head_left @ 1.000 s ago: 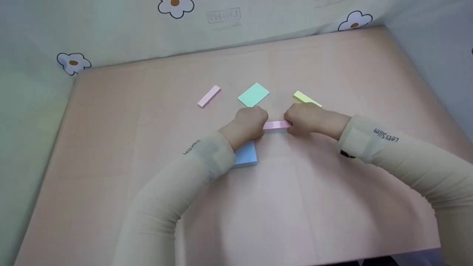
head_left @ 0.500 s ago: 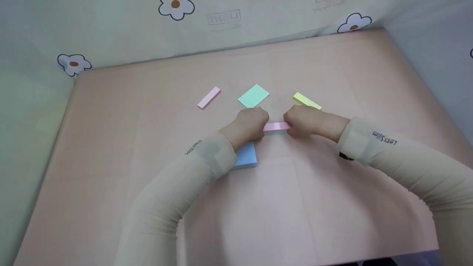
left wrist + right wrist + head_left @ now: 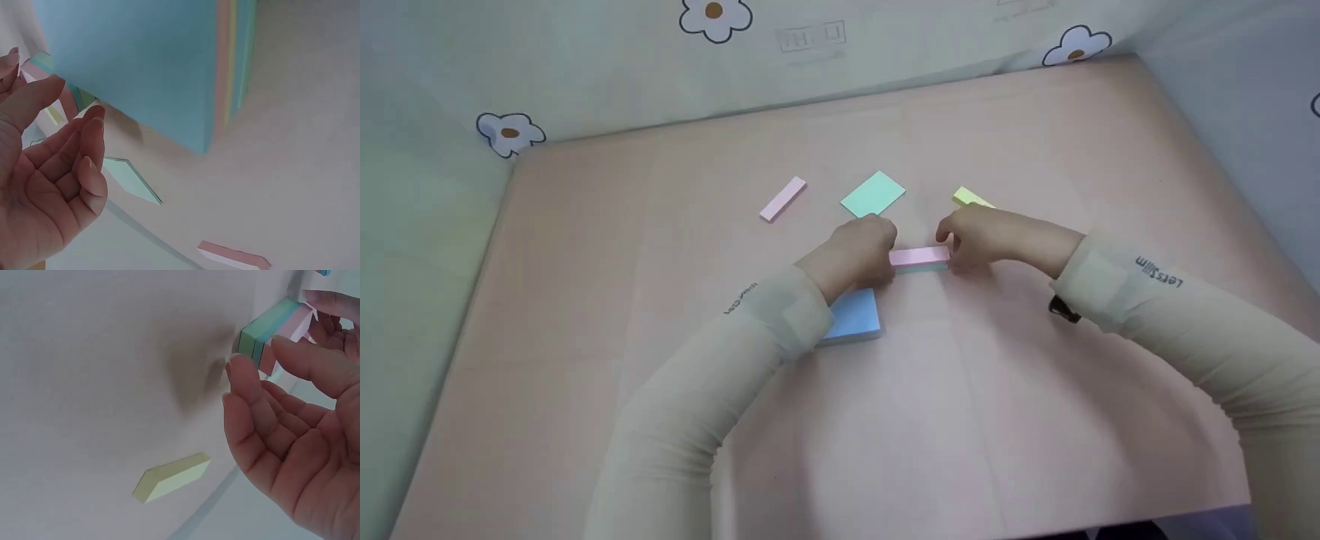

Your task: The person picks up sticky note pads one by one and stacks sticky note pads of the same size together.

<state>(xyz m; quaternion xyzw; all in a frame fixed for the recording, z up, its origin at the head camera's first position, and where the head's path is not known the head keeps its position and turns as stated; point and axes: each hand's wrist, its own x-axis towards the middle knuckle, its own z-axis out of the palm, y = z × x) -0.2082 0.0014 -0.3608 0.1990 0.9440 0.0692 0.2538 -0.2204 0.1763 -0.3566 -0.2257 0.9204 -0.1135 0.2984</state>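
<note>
A stack of narrow sticky-note pads, pink over blue and green, lies mid-table between both hands. My left hand pinches its left end, thumb and fingertips on either side. At the right end my right hand has its thumb and index finger parted, with the stack's end showing between them in the right wrist view. Under my left forearm sits a thick square stack of sticky notes, blue on top; its blue, pink, yellow and green layers show in the left wrist view.
Farther back on the pink-covered table lie a narrow pink pad, a green rectangular pad and a narrow yellow pad, the last partly behind my right hand in the head view. Flower-printed cloth rises behind the table.
My right hand has loosened from the narrow stack, its index finger lifting off and the right end coming into view. My left hand has shifted slightly left.
</note>
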